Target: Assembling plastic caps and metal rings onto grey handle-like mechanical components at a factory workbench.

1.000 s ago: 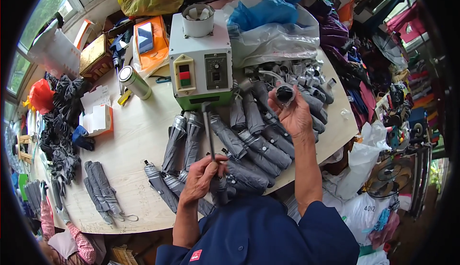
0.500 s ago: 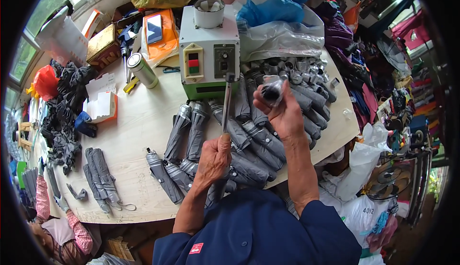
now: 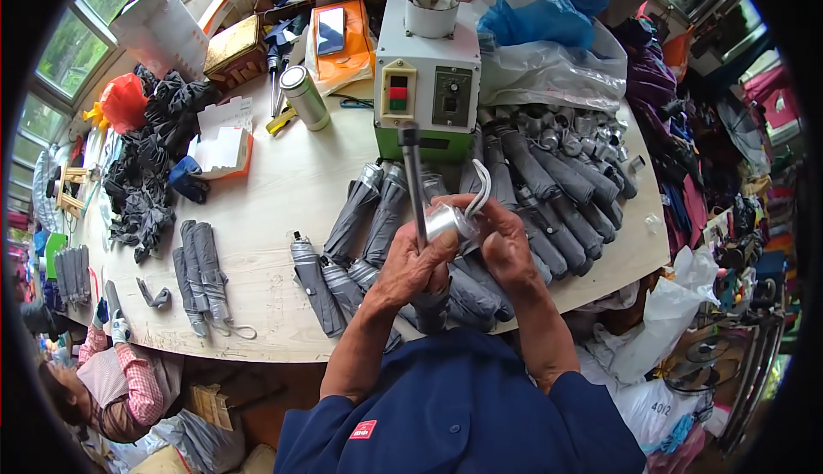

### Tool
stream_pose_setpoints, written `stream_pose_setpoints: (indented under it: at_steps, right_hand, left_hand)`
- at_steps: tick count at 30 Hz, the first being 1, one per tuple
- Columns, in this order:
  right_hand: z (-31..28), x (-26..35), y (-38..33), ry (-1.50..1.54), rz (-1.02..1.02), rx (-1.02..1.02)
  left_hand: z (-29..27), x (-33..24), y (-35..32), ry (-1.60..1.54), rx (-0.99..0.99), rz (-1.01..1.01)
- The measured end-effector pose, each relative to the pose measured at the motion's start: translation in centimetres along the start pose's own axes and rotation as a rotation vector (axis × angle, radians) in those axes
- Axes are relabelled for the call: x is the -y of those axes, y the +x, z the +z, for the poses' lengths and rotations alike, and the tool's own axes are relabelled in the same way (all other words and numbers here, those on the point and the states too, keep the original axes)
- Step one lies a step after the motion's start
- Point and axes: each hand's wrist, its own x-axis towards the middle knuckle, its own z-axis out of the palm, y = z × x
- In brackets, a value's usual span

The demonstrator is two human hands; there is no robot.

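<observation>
My left hand (image 3: 407, 268) is closed round a grey folding umbrella (image 3: 431, 313), its metal shaft (image 3: 412, 170) pointing up and away from me with a dark tip. Against those fingers lies a shiny silver umbrella handle (image 3: 449, 222), a pale cord loop (image 3: 483, 186) standing out from its far end. My right hand (image 3: 507, 247) grips this handle from the right, the two hands nearly meeting. Whether shaft and handle touch is hidden by my fingers. Around and beneath them lie several folded grey umbrellas (image 3: 343, 213), with more piled at the right (image 3: 566, 221).
Beyond my hands stands a white and green machine (image 3: 396, 54) with switches. Silver handles (image 3: 570, 127) are heaped right of it, before plastic bags (image 3: 549, 71). Leftward are a flask (image 3: 305, 97), an open carton (image 3: 223, 144) and black fabric (image 3: 146, 204). A co-worker (image 3: 120, 380) sits at lower left.
My right hand has brought the silver handle down and left to my left hand, and its cord loop now shows. The view has shifted, so the table appears farther right.
</observation>
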Motion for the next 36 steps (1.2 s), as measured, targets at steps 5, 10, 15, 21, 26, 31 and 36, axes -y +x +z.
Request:
stream_pose_setpoints:
  at_steps: [5, 10, 15, 21, 26, 31, 36]
  right_hand:
    - [-0.5, -0.2, -0.3, -0.151, 0.012, -0.173]
    - [-0.6, 0.8, -0.5, -0.196, -0.019, -0.272]
    - [-0.1, -0.9, -0.4, -0.241, -0.259, -0.074]
    - [-1.2, -2.6, -1.2, -0.173, -0.101, -0.157]
    - [-3.5, 2.2, 2.8, 0.223, -0.283, -0.173]
    - [-3.1, 7.6, 5.6, -0.06, -0.431, -0.066]
    - [-3.1, 8.6, 6.4, -0.334, -0.418, 0.103]
  left_hand:
    - [0.7, 0.6, 0.0, 0.159, -0.066, 0.056]
    - [0.7, 1.4, -0.3, 0.194, -0.104, 0.096]
    - [0.1, 0.8, -0.2, 0.195, -0.091, 0.01]
    - [-0.9, 2.7, 0.2, 0.08, 0.012, -0.047]
    - [-0.4, 4.4, 0.2, -0.019, 0.025, 0.184]
    - [1.3, 4.3, 0.1, 0.267, 0.048, 0.176]
    - [2.4, 2.8, -0.3, 0.35, 0.034, 0.079]
